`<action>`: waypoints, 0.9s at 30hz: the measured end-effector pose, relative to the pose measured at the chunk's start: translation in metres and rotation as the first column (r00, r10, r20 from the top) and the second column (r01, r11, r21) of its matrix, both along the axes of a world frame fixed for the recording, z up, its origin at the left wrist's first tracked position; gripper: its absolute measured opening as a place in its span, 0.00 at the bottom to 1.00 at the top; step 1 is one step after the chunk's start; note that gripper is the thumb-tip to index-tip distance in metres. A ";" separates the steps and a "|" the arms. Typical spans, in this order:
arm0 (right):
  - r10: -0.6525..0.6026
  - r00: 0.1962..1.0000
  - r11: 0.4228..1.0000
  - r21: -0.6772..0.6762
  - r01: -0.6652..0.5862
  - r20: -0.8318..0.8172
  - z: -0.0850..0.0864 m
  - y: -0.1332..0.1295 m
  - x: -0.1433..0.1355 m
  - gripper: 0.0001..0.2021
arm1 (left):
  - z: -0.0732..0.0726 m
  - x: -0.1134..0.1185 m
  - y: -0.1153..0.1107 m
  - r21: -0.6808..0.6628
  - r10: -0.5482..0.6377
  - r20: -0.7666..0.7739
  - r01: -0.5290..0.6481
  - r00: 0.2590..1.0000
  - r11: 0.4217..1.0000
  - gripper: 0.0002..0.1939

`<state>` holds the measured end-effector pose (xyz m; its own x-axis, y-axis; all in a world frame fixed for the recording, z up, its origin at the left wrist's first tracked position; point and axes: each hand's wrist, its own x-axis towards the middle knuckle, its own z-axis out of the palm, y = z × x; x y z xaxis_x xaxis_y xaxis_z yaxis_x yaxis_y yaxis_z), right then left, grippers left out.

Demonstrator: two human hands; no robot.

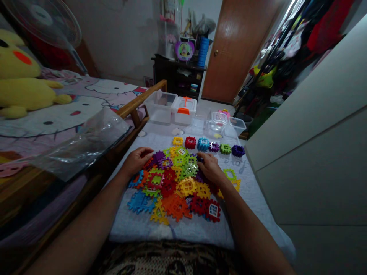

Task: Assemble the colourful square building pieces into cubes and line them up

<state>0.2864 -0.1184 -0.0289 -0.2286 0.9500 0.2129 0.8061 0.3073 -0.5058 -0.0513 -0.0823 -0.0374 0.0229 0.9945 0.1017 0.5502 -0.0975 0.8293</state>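
Observation:
A heap of flat interlocking plastic building pieces [169, 181] in many colours lies on the cloth-covered table. At the heap's left edge, my left hand [137, 160] rests with fingers loosely bent and apart, near purple and red pieces, nothing visible in it. My right hand [210, 166] is at the right edge, its fingers curled onto a dark purple building piece [200, 158], which they mostly cover. Behind the heap runs a row of assembled cubes, among them a yellow cube [177, 141], a red cube [190, 142] and a dark purple cube [237, 150].
Clear plastic bins stand at the table's far end, including a box with an orange-handled lid [184, 110]. On the left, a wooden bed rail [140, 100] borders the table, with a clear plastic bag [86, 143] over it. A white cabinet [312, 152] borders the right side.

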 end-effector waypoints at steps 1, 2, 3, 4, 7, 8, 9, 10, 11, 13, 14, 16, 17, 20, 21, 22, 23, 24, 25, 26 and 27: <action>0.006 1.000 1.000 0.007 -0.006 -0.029 -0.001 -0.001 0.000 0.20 | 0.001 0.000 0.000 -0.002 -0.002 -0.002 0.002 1.000 1.000 0.25; 0.010 0.998 1.000 0.017 -0.009 -0.062 -0.001 -0.002 0.000 0.21 | 0.001 0.001 0.000 -0.005 0.000 -0.004 0.000 1.000 1.000 0.25; 0.010 0.995 1.000 0.029 -0.007 -0.098 0.000 -0.003 0.000 0.22 | 0.002 0.001 0.000 -0.008 0.003 -0.007 -0.003 1.000 1.000 0.25; 0.009 0.991 0.999 0.042 -0.003 -0.136 0.001 -0.004 0.000 0.22 | 0.002 0.001 0.000 -0.011 0.005 -0.010 -0.005 1.000 1.000 0.25; -0.001 0.963 0.999 0.046 0.014 -0.268 0.005 -0.007 0.001 0.19 | 0.001 0.001 0.000 -0.011 0.004 -0.014 -0.004 1.000 1.000 0.25; -0.007 0.948 0.999 0.033 0.019 -0.318 0.006 -0.007 0.001 0.18 | 0.000 0.001 0.000 -0.009 0.001 -0.013 -0.001 1.000 1.000 0.25; -0.014 0.928 1.000 0.014 0.021 -0.373 0.006 -0.007 0.002 0.17 | 0.000 0.000 0.000 -0.006 -0.003 -0.012 0.003 1.000 1.000 0.25; -0.021 0.901 1.000 -0.011 0.018 -0.433 0.005 -0.007 0.003 0.17 | -0.001 0.000 0.000 -0.003 -0.004 -0.011 0.004 1.000 1.000 0.25; -0.026 0.868 0.999 -0.038 0.008 -0.496 0.005 -0.007 0.004 0.16 | -0.002 0.000 0.000 -0.003 -0.005 -0.014 0.005 1.000 1.000 0.24; -0.035 0.796 0.996 -0.088 -0.022 -0.604 0.003 -0.006 0.007 0.16 | -0.002 0.000 0.000 -0.002 -0.005 -0.024 0.005 1.000 1.000 0.24; -0.043 0.766 0.994 -0.107 -0.033 -0.641 0.003 -0.006 0.008 0.16 | -0.001 0.000 0.000 -0.001 -0.006 -0.030 0.006 1.000 1.000 0.24; -0.068 0.723 0.992 -0.122 -0.023 -0.688 0.005 -0.005 0.012 0.15 | -0.001 0.001 0.000 0.001 -0.006 -0.032 0.006 0.999 1.000 0.23; -0.083 0.705 0.993 -0.116 0.000 -0.705 0.006 -0.005 0.016 0.15 | -0.001 0.001 0.000 0.002 -0.007 -0.031 0.008 0.999 1.000 0.23; -0.138 0.653 0.990 -0.080 0.118 -0.745 0.010 -0.002 0.032 0.15 | -0.002 0.000 0.001 0.003 -0.008 -0.022 0.008 1.000 1.000 0.23; -0.163 0.646 0.984 -0.072 0.166 -0.746 0.011 -0.002 0.039 0.16 | -0.003 -0.001 0.001 0.001 -0.009 -0.021 0.009 1.000 1.000 0.24; -0.195 0.649 0.975 -0.071 0.213 -0.735 0.010 -0.001 0.047 0.16 | -0.005 -0.002 0.002 -0.002 -0.011 -0.020 0.011 1.000 1.000 0.24; -0.229 0.662 0.965 -0.076 0.252 -0.714 0.009 0.000 0.054 0.16 | -0.006 -0.002 0.002 -0.004 -0.013 -0.019 0.013 1.000 1.000 0.25; -0.261 0.682 0.956 -0.085 0.281 -0.683 0.007 0.000 0.061 0.15 | -0.007 -0.003 0.003 -0.007 -0.017 -0.020 0.017 1.000 1.000 0.25; -0.292 0.710 0.948 -0.097 0.302 -0.641 0.004 0.000 0.067 0.15 | -0.008 -0.003 0.003 -0.008 -0.020 -0.022 0.020 1.000 1.000 0.24; -0.318 0.744 0.942 -0.111 0.315 -0.587 0.002 0.001 0.071 0.15 | -0.009 -0.004 0.004 -0.006 -0.022 -0.024 0.022 0.999 1.000 0.24; -0.339 0.782 0.938 -0.120 0.326 -0.522 -0.001 0.001 0.074 0.14 | -0.010 -0.004 0.004 -0.001 -0.021 -0.027 0.021 0.999 1.000 0.24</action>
